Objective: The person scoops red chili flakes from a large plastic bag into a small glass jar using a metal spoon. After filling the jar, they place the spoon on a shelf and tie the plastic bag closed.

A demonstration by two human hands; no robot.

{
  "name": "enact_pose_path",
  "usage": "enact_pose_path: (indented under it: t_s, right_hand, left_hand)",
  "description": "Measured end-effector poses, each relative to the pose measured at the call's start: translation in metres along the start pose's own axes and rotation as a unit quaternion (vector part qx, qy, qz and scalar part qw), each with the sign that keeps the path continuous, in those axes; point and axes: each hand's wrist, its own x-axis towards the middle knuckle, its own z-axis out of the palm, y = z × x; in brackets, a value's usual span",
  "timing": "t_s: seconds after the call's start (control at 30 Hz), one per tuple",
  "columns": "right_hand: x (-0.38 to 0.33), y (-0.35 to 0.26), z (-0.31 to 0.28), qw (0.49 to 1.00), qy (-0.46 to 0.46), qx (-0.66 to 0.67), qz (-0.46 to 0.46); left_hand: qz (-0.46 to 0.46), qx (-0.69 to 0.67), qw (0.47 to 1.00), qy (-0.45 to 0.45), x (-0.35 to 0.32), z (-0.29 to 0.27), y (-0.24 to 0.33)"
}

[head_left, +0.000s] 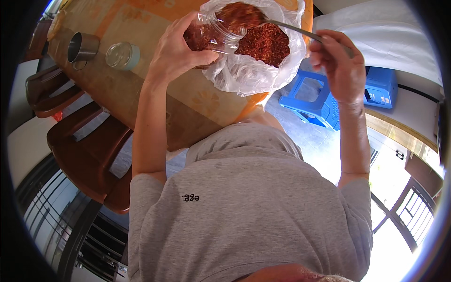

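Note:
My left hand [181,49] is wrapped round a clear jar [213,35], tilted so its mouth faces right, with red flakes inside. In my right hand [339,66] is the handle of a metal spoon [293,29]. Its bowl, heaped with dark red chili flakes [242,15], is at the jar's mouth. Beneath the jar and spoon an open white plastic bag [249,80] holds more chili flakes [265,47]. My left fingertips are partly hidden behind the jar.
The bag lies on a table with an orange-patterned cover [206,101]. A metal cup [83,47] and a small glass jar [122,55] stand at the left. Brown chairs [89,145] line the table's left side. A blue plastic stool [312,98] is at the right.

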Motion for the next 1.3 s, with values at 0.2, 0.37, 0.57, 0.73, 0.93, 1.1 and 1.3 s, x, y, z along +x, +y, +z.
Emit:
enact_pose_path:
  t_s: [0.2,0.37,0.57,0.73,0.93,1.1,1.3]
  right_hand:
    - [-0.013,0.008,0.029,0.924,-0.084,-0.253,-0.273]
    - [-0.029,0.026,-0.001,0.944,0.017,-0.257,-0.204]
    - [-0.018,0.076,-0.014,0.93,0.07,-0.324,-0.16]
    - [-0.039,0.08,-0.012,0.99,0.05,-0.133,0.0]
    - [-0.041,0.089,-0.001,0.991,0.02,0.027,0.133]
    - [-0.033,0.093,-0.001,0.972,0.039,0.141,0.181]
    - [-0.028,0.084,-0.016,0.973,0.063,0.157,0.155]
  left_hand:
    - [-0.004,-0.092,0.996,0.014,-0.002,0.004,-0.007]
    - [0.012,-0.139,0.99,0.024,-0.009,0.002,-0.008]
    - [0.016,-0.153,0.988,0.012,-0.011,0.0,-0.005]
    - [0.022,-0.171,0.985,0.029,-0.016,0.001,-0.007]
    - [0.019,-0.153,0.988,0.024,-0.017,-0.001,-0.015]
    - [0.04,-0.167,0.984,0.051,-0.02,0.001,-0.018]
    - [0.026,-0.122,0.992,0.025,-0.02,-0.004,-0.01]
